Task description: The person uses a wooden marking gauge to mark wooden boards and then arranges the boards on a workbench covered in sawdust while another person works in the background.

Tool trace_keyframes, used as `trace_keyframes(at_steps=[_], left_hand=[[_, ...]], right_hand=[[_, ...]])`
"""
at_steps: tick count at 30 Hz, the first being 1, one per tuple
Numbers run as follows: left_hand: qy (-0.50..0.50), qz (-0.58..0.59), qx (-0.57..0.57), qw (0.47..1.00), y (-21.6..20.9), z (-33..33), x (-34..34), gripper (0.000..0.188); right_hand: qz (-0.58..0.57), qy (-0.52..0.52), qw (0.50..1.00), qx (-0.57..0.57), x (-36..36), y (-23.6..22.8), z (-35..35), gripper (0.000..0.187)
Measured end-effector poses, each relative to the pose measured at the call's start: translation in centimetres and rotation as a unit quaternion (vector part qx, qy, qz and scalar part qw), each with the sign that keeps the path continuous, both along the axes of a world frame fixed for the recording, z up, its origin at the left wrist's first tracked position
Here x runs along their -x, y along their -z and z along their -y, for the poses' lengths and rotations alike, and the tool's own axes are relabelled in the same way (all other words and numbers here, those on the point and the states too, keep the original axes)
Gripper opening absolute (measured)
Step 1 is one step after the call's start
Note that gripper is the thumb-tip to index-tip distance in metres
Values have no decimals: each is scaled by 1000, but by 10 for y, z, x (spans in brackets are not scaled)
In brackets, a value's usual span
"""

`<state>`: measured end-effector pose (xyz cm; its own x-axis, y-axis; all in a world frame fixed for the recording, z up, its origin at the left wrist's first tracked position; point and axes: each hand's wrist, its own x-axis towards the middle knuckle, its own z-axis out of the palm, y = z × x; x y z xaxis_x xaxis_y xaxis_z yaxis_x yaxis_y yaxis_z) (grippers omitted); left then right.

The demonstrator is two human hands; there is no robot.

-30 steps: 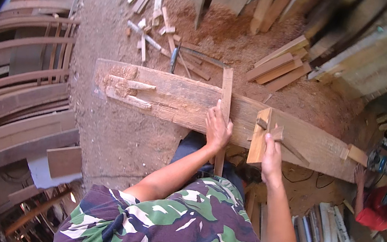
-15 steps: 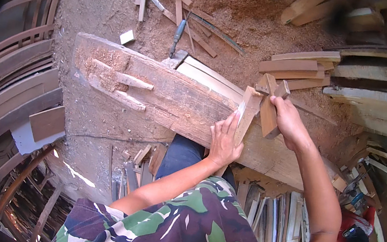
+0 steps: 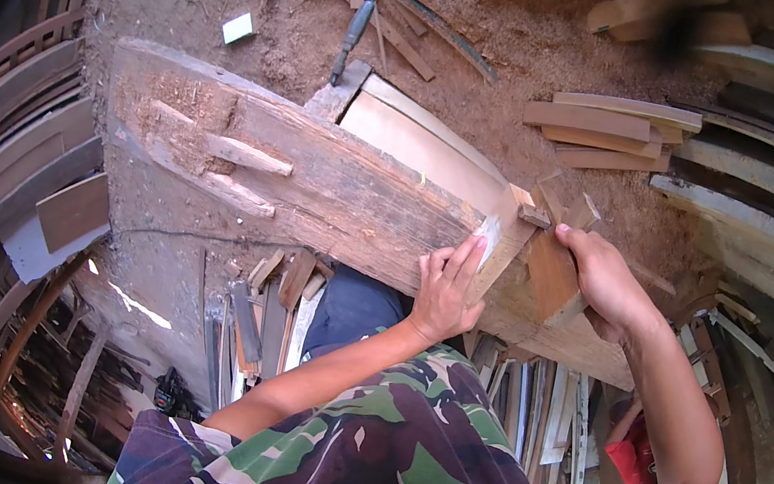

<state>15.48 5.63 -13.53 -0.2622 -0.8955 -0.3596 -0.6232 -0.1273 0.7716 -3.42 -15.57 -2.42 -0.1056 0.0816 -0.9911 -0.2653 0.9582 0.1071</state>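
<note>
A thick, worn wooden plank [image 3: 346, 180] lies across in front of me, with two raised strips near its left end. My left hand [image 3: 448, 292] grips a short pale wooden piece [image 3: 506, 241] that rests on the plank; its fingers lie along the piece's left side, and the thumb's hold is partly hidden. My right hand [image 3: 608, 282] is closed around a brown wooden block [image 3: 553, 281] with short bars crossing it. One of these, a small bar [image 3: 535, 216], meets the upper right side of the pale piece. Whether it presses there I cannot tell.
A slim blue-and-black tool [image 3: 353, 39] leans beyond the plank, beside a pale board [image 3: 422, 151]. Stacked brown boards [image 3: 597, 128] lie at the far right, with curved timbers [image 3: 764, 226] beside them. Offcuts [image 3: 541, 419] fill the near side. A red item [image 3: 635, 456] shows beside my right arm.
My view has shifted, so most things sit differently in the picture. The brown block in my right hand has turned and come closer against the pale piece. My left hand keeps its hold.
</note>
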Motion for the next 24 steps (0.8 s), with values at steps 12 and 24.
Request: trace_keyframes(at_steps=[12, 24], left_hand=[[6, -5, -6, 1000, 2, 0, -2, 111], [13, 4, -8, 1000, -2, 3, 0, 116]], right_hand=[[-8, 46, 998, 30, -3, -1, -5, 49], [-60, -4, 989, 137, 0, 14, -17, 54]])
